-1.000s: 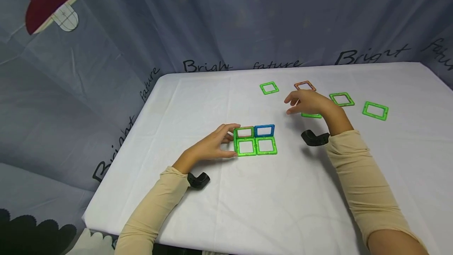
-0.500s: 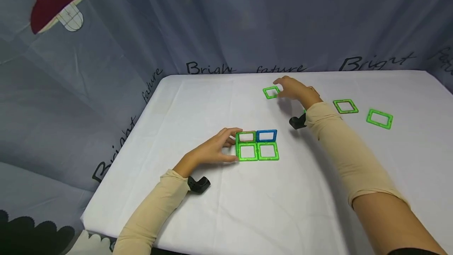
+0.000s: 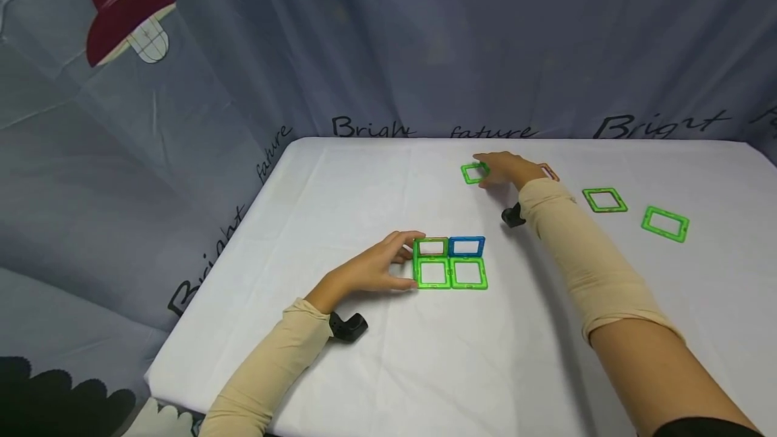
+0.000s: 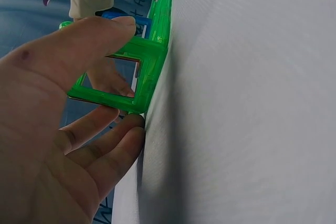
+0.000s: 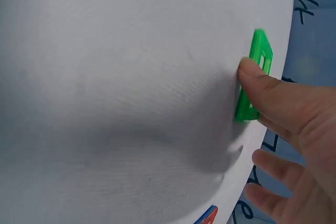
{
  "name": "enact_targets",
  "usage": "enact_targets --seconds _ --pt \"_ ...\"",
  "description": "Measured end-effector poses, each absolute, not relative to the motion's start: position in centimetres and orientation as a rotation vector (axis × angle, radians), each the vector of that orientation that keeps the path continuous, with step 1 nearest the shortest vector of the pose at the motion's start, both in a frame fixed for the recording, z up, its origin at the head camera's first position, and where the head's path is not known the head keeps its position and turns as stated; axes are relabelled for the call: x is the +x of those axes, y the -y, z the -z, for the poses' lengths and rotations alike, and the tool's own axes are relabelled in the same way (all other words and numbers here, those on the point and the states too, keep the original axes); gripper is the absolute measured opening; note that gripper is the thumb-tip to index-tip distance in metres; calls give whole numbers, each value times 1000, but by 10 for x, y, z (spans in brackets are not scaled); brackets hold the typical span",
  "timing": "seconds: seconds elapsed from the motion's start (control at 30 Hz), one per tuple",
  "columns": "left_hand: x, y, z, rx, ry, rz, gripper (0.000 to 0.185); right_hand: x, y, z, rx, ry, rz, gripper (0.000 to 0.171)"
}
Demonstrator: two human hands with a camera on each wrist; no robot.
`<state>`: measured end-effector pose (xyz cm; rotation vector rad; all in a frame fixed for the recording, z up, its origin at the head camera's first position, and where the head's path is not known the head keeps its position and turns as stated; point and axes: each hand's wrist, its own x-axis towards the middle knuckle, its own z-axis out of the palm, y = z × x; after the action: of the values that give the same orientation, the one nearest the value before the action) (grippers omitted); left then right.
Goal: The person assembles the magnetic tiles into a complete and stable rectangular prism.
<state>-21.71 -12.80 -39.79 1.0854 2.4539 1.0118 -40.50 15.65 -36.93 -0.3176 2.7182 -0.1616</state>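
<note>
My left hand (image 3: 379, 265) holds the left side of a joined group of magnetic tiles, green frames (image 3: 450, 274) in front with a blue frame (image 3: 467, 255) at the back right. In the left wrist view its thumb lies on the top edge of a standing green tile (image 4: 152, 77), other fingers below and behind it. At the far part of the table my right hand (image 3: 506, 168) pinches a loose green magnetic tile (image 5: 247, 107). The right wrist view shows the thumb on its near face, that tile tipped up on edge; the fingertips behind are hidden.
An orange tile (image 3: 551, 172) lies partly behind the right wrist. Further right on the white-covered table (image 3: 364, 174) lie a green tile (image 3: 604, 210) and another green tile (image 3: 666, 235). A printed grey curtain (image 3: 303, 52) hangs beyond the far edge. Each wrist carries a black camera mount (image 3: 349, 328).
My right hand has moved left and away to the far green tile and taken hold of it. The left hand stays at the joined tiles. The head view has shifted slightly.
</note>
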Motion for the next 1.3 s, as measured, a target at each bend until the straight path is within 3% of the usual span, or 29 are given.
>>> enact_targets --seconds 0.4,1.03,1.3 --pt "-219 127 398 1072 -2473 -1001 84 -372 -160 368 -442 -2830 227 71" --pt "-220 129 397 1033 -2453 -1017 84 -239 -117 327 -1161 -2774 553 56" --pt "-222 130 399 1066 -2458 -1021 81 -225 -105 333 -1255 -2774 508 55"
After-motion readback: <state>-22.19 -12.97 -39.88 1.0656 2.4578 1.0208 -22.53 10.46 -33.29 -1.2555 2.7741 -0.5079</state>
